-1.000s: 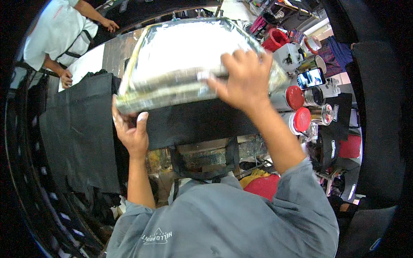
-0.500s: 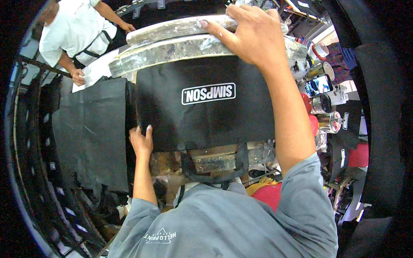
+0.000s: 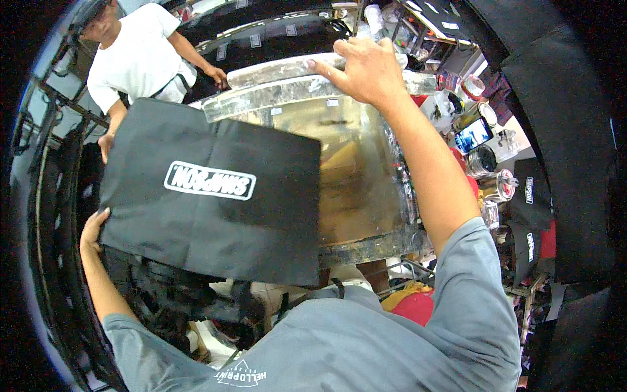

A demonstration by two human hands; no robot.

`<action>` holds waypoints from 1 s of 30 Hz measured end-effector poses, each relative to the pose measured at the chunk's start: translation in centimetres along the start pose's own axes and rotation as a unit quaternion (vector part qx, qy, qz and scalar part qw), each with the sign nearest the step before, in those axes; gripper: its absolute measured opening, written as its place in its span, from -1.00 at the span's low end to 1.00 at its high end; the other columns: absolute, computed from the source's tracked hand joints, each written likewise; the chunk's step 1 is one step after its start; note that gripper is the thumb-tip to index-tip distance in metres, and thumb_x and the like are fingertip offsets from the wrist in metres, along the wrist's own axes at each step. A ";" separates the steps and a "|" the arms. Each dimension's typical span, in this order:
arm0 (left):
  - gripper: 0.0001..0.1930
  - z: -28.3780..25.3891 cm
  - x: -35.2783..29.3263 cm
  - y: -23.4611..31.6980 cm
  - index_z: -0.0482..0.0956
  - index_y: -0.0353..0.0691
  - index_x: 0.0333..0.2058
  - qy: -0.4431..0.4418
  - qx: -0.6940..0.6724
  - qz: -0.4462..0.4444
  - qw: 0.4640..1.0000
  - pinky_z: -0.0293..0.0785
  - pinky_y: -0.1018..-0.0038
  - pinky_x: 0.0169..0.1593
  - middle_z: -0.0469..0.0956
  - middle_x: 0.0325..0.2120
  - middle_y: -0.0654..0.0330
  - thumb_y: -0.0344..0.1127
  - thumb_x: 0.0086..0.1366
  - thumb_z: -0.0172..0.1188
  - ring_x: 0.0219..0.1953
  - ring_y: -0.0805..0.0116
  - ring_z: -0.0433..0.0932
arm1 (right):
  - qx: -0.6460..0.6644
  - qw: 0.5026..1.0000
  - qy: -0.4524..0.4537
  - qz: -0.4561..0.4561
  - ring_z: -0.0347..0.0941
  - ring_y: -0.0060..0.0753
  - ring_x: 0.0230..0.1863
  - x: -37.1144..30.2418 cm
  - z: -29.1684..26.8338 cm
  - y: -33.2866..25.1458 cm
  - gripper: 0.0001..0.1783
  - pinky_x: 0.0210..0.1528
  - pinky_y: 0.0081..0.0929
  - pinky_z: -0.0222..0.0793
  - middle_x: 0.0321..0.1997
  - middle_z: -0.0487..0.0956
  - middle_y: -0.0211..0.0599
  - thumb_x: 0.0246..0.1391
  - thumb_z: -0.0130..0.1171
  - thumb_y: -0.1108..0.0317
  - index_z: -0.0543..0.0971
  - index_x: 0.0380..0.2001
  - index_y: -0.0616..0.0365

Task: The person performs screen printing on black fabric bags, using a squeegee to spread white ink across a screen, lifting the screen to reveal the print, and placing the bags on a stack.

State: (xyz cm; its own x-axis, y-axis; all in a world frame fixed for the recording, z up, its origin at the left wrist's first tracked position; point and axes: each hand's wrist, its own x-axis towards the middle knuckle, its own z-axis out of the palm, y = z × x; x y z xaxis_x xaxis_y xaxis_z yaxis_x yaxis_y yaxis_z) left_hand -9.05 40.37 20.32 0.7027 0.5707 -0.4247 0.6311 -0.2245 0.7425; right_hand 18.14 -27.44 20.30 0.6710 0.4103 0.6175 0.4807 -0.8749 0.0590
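My left hand (image 3: 95,230) grips the left edge of a flat black fabric bag (image 3: 261,222), fingertips over the rim. The bag bears a white-outlined printed label and hangs tilted over the left part of a worktop, its right side overlapping a glossy yellowish board (image 3: 359,196). At the far edge my right hand (image 3: 372,70) is wrapped over a whitish, paint-smeared bar (image 3: 281,70), thumb lying along it. A second stained bar (image 3: 261,95) runs just nearer to me.
Across at the far left stands a person in a white shirt (image 3: 140,59), one hand by the bag's left edge, the other near the bar's end. Jars (image 3: 482,160), a phone (image 3: 473,136) and cans line the right side. Black printed sheets hang at the right rim.
My left hand has pulled the black bag leftward off the board, uncovering its yellowish surface. My right hand stays on the bar. The other person's hand no longer holds the white sheet in view.
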 end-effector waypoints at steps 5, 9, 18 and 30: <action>-0.38 -7.5 5.2 -4.2 0.50 -0.37 0.16 0.220 0.479 0.034 0.849 0.43 0.22 0.20 0.59 0.07 -0.03 -0.06 0.29 0.40 0.12 0.06 0.56 | 0.039 0.999 0.003 -0.001 0.61 -0.07 -0.15 0.2 0.2 -0.2 -0.21 0.00 0.02 0.30 -0.32 0.67 -0.11 0.15 0.00 -0.50 0.70 -0.34 0.08; -0.52 11.6 -4.3 4.6 0.59 -0.37 -0.02 0.542 0.429 0.429 0.582 0.38 0.16 0.20 0.59 0.00 -0.09 -0.01 0.39 0.29 0.02 0.00 0.54 | 0.030 0.999 -0.011 -0.012 0.55 -0.15 -0.15 -2.1 0.4 -1.0 -0.32 0.01 -0.01 0.22 -0.31 0.63 -0.21 0.09 0.15 -0.43 0.69 -0.35 0.04; -0.65 57.1 -10.7 -2.2 0.54 -0.15 0.10 -0.245 -0.295 0.032 0.923 0.54 0.32 0.11 0.59 0.03 0.13 -0.10 0.50 0.12 0.06 0.29 0.55 | 0.078 0.994 -0.078 -0.012 0.30 -0.28 -0.33 -10.6 1.1 -2.7 -0.32 -0.12 -0.07 0.09 -0.40 0.40 -0.41 -0.06 0.18 -0.47 0.60 -0.32 -0.03; -0.66 65.1 -7.5 -1.4 0.55 -0.16 0.08 -0.315 -0.394 -0.192 0.842 0.53 0.31 0.09 0.60 -0.02 0.13 -0.09 0.51 0.09 0.02 0.27 0.56 | 0.074 0.991 -0.108 -0.029 0.44 -0.42 -0.36 -10.8 1.8 -2.2 -0.30 -0.14 -0.17 0.03 -0.41 0.51 -0.47 0.18 -0.06 -0.49 0.60 -0.39 -0.05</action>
State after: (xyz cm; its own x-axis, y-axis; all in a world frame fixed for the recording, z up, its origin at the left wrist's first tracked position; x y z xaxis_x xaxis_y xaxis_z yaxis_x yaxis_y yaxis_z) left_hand 6.18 -15.05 -11.26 0.6884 -0.1053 -0.7176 0.6112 0.6169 0.4959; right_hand 10.89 -29.50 12.12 0.7372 0.5182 0.4336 0.5890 -0.8073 -0.0367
